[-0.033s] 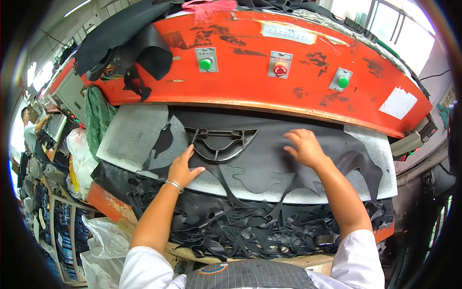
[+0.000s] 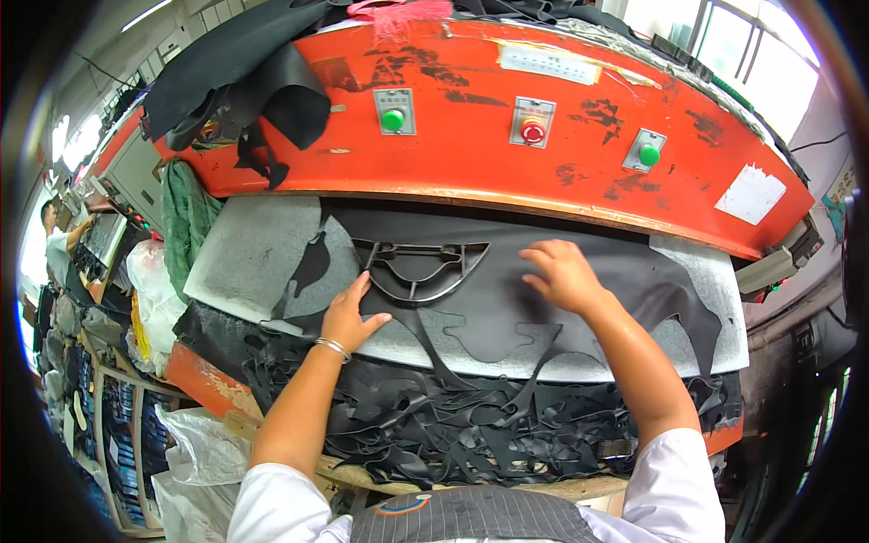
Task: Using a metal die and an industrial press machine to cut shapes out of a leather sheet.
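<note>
A curved metal cutting die [image 2: 412, 293] lies on a sheet of dark grey leather [image 2: 507, 262] spread over the pale cutting board [image 2: 244, 244]. My left hand [image 2: 349, 313] rests flat at the die's left end, thumb apart, fingertips at its edge; whether they press on it I cannot tell. To the right of the die, my right hand [image 2: 566, 276] hovers over the leather with fingers apart and nothing in them. Cut-out gaps in the sheet's near edge show the board beneath.
An orange press beam [image 2: 453, 154] spans the far side, with two green buttons [image 2: 392, 120] and one red button [image 2: 532, 133]. Black leather scraps [image 2: 471, 425] heap along the near edge. Hides [image 2: 235, 63] hang over the beam's left. Another person [image 2: 56, 240] works far left.
My right hand has shifted slightly left, toward the die. The left hand stays beside the die, and the whole view has moved a little.
</note>
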Available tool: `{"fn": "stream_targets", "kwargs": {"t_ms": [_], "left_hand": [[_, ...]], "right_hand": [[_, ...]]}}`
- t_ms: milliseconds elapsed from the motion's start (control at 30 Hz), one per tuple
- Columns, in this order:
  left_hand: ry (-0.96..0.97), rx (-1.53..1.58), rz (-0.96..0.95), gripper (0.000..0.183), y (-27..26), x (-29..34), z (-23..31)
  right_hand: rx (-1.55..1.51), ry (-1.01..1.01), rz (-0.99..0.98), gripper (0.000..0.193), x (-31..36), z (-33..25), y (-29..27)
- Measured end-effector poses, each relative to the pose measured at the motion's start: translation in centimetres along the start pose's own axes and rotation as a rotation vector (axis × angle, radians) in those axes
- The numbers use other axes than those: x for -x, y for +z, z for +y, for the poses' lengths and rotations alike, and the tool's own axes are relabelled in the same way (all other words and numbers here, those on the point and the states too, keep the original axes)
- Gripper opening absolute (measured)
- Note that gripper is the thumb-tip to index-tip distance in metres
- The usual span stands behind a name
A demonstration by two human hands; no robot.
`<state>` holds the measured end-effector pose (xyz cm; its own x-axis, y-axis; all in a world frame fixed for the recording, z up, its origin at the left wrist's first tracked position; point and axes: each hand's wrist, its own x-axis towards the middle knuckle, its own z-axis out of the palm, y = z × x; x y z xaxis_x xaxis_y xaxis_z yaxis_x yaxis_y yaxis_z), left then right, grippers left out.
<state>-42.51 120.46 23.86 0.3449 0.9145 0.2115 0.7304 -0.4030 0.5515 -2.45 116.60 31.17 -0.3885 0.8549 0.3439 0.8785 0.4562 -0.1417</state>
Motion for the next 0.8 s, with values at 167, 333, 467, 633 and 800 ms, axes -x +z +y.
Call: {"fn": "stream_targets", "kwargs": {"t_ms": [167, 333, 467, 633, 800], "left_hand": [[0.019, 0.083, 0.088, 0.08, 0.1, 0.7, -0.6], [0.082, 0.087, 0.078, 0.05, 0.3, 1.0, -2.8], [0.081, 0.118, 0.1, 0.033, -1.3, 1.5, -5.5], [0.127, 0.188, 0.133, 0.034, -1.1, 2.1, -6.7], [0.138, 0.2, 0.122, 0.04, -2.2, 0.9, -7.5]], "right_hand": [[0.034, -0.436, -0.083, 0.035, -10.1, -9.5, 3.8], [0.056, -0.788, -0.136, 0.028, -17.9, -14.1, 11.1], [0.259, -1.001, -0.289, 0.02, -21.9, -15.3, 13.5], [0.124, -1.047, -0.28, 0.015, -23.2, -14.6, 13.2], [0.275, -0.658, -0.185, 0.009, -23.6, -13.2, 1.7]]}}
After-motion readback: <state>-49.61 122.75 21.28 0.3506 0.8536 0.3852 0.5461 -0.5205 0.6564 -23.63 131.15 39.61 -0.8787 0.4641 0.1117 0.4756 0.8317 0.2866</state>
